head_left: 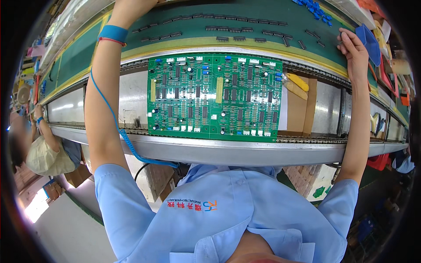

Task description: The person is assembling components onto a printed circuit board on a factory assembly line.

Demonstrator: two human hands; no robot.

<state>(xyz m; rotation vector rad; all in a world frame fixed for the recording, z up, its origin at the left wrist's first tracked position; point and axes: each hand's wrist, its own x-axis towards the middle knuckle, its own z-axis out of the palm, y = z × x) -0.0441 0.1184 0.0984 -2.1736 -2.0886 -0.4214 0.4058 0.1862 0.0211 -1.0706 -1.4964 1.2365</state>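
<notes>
My left hand (133,6) reaches to the far edge, where the picture cuts off its fingers. Round that wrist sits a blue wrist strap (113,34), its coiled blue cord (131,148) running down to the bench. My right hand (352,45) hovers over the green mat at the far right, fingers loosely bent and apart, with nothing visible in them. Beside it stands a blue bin (367,44). Between my forearms, a green circuit board (213,98) filled with components rests across the conveyor rails. Rows of black chips (228,30) lie on the mat beyond it.
Small blue components (313,11) are heaped at the far right of the mat (184,33). Under the rails lie a cardboard piece (307,111) and a yellow object (298,82). The metal rail (219,148) runs along my front. Another person (50,151) works at the left.
</notes>
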